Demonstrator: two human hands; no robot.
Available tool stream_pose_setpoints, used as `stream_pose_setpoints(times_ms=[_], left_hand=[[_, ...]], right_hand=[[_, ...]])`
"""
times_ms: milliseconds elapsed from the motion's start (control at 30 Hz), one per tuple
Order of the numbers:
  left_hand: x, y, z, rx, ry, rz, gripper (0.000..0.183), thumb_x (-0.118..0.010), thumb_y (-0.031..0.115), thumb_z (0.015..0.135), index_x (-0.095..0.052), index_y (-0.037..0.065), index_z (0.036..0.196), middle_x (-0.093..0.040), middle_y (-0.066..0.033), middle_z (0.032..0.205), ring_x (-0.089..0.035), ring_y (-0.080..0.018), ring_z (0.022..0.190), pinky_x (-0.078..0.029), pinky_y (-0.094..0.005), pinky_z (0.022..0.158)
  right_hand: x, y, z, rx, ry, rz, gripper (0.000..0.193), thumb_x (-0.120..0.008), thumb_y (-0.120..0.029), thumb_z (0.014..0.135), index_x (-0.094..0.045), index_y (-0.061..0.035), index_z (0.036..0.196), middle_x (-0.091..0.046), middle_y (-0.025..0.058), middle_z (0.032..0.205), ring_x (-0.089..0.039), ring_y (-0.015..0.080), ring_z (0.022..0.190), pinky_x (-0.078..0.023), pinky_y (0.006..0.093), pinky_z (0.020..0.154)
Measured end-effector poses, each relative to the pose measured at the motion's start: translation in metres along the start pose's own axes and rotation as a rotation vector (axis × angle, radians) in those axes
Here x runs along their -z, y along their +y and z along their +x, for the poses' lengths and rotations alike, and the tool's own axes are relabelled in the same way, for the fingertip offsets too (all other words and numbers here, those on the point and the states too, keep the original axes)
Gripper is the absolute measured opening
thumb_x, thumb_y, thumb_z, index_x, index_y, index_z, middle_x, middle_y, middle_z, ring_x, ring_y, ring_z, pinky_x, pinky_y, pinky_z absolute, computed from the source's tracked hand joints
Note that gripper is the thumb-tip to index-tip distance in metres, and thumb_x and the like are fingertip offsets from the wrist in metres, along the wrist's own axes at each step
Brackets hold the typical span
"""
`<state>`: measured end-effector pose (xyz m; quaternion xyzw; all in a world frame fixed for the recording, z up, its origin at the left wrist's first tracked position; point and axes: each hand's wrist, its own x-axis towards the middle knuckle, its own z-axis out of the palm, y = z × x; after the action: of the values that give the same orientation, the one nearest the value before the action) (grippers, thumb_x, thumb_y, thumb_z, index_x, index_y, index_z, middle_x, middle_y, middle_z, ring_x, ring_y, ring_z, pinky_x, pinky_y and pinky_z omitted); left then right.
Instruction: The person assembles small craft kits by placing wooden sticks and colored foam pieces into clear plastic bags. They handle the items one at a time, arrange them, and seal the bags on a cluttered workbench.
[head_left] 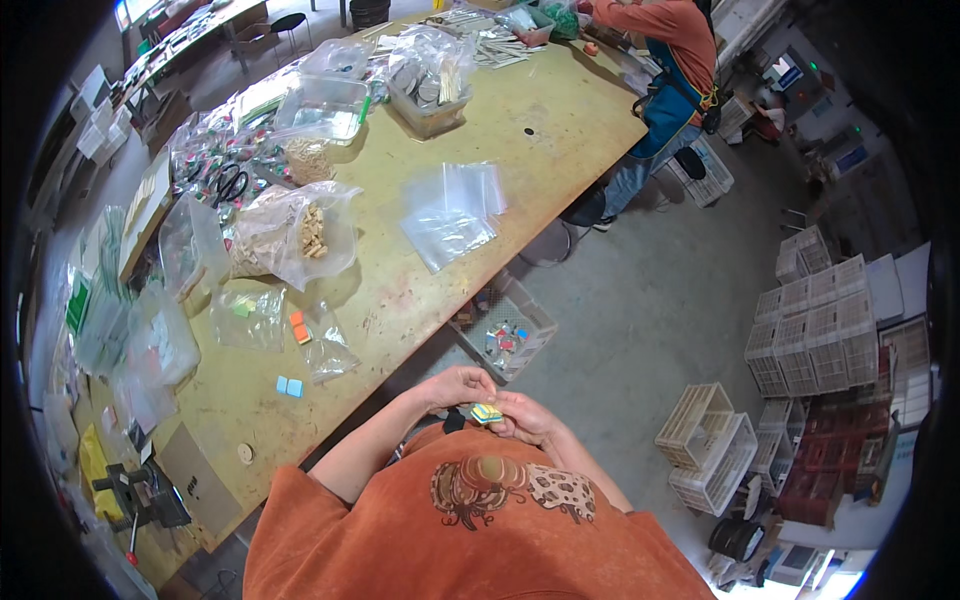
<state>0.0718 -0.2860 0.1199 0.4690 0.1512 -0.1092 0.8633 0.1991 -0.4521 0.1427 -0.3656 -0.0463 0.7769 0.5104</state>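
Observation:
Close in front of my orange shirt, both hands meet around a small yellow, green and blue stack of flat pieces [486, 413]. My right hand [530, 416] is closed on the stack from its right side. At its upper left, my left hand [460, 386] has its fingertips pinched together; anything between them is too small to make out. On the table to the left lie two light-blue square pieces [289, 386]. Beyond them, some orange pieces [299, 327] lie by a clear plastic bag [329, 345], and another bag [245, 325] contains green pieces.
The long yellowish table [400, 300] carries a bag-lined tub of small wooden pieces [312, 232], flat clear bags [450, 220], scissors [231, 184] and a clamp-like tool [135, 500]. A crate [525, 330] stands below its edge. Another person [675, 60] works at the far end.

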Motion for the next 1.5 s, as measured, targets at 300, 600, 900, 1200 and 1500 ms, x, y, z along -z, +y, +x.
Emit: stream_pose_setpoints(times_ms=[300,600,900,1200,1500], left_hand=[[-0.015,-0.009,-0.018,-0.228,0.331,-0.223,0.020,-0.064,0.011,0.089,-0.058,0.005,0.106,-0.062,-0.0045,0.097,-0.060,-0.0094,0.086,-0.050,-0.0239,0.072],[-0.008,0.000,-0.042,-0.282,0.455,-0.018,0.023,-0.063,0.012,0.089,-0.057,0.001,0.108,-0.063,-0.0063,0.099,-0.061,-0.0096,0.081,-0.050,-0.0227,0.072],[0.010,0.009,-0.077,-0.433,0.584,-0.133,0.026,-0.064,0.004,0.086,-0.057,0.000,0.110,-0.063,-0.0074,0.104,-0.060,-0.0141,0.097,-0.049,-0.0267,0.085],[0.006,0.009,-0.090,-0.568,0.648,-0.402,0.024,-0.063,0.000,0.086,-0.056,0.002,0.108,-0.064,-0.0070,0.104,-0.061,-0.0111,0.093,-0.051,-0.0229,0.081],[-0.023,-0.003,-0.090,-0.593,0.609,-0.321,0.029,-0.065,0.001,0.085,-0.055,0.002,0.112,-0.064,-0.0064,0.104,-0.059,-0.0093,0.090,-0.049,-0.0236,0.076]], right_hand=[[-0.021,0.008,0.009,0.186,0.012,0.273,0.021,-0.044,-0.016,0.099,-0.052,-0.0005,0.110,-0.058,0.0069,0.093,-0.053,0.0096,0.065,-0.045,0.0204,0.055],[-0.053,0.011,0.037,0.431,0.405,-0.194,0.028,-0.048,-0.020,0.098,-0.046,-0.0033,0.120,-0.060,0.0081,0.105,-0.064,0.0157,0.083,-0.051,0.0233,0.063],[-0.092,0.006,0.054,0.532,0.294,-0.400,0.049,-0.046,-0.017,0.098,-0.027,-0.0043,0.142,-0.044,0.0114,0.136,-0.048,0.0188,0.119,-0.049,0.0333,0.091],[-0.101,-0.011,0.057,0.680,0.284,-0.518,0.041,-0.049,-0.015,0.097,-0.041,-0.0036,0.135,-0.047,0.0087,0.134,-0.050,0.0152,0.117,-0.045,0.0306,0.092],[-0.087,-0.018,0.053,0.456,0.166,-0.644,0.031,-0.064,-0.007,0.088,-0.056,-0.0025,0.118,-0.062,0.0027,0.101,-0.058,0.0059,0.084,-0.048,0.0188,0.070]])
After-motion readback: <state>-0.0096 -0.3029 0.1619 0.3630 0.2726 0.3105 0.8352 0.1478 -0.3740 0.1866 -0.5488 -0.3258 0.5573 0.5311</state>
